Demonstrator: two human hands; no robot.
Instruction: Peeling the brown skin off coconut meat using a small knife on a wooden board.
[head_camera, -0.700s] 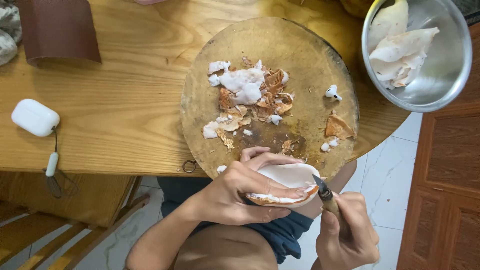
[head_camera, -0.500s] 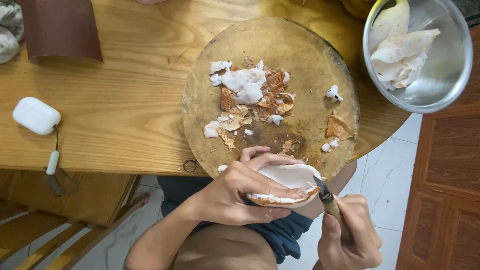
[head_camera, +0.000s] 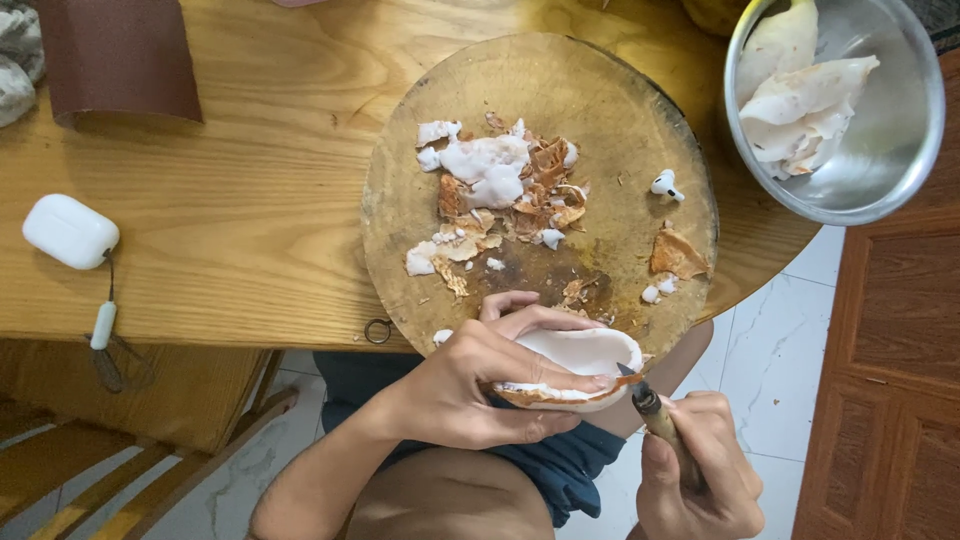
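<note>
While your left hand (head_camera: 470, 390) cups the white, brown-skinned coconut piece (head_camera: 575, 365), your right hand (head_camera: 700, 470) grips the wooden-handled knife (head_camera: 655, 410); a slip could cut your fingers (head_camera: 545, 385).

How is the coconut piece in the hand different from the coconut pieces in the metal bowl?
The coconut piece in the left hand has a brown skin along its lower edge; the pieces in the metal bowl look all white. The held piece meets a knife gripped by the right hand; the bowl pieces lie loose and untouched. Both show white coconut flesh.
</note>
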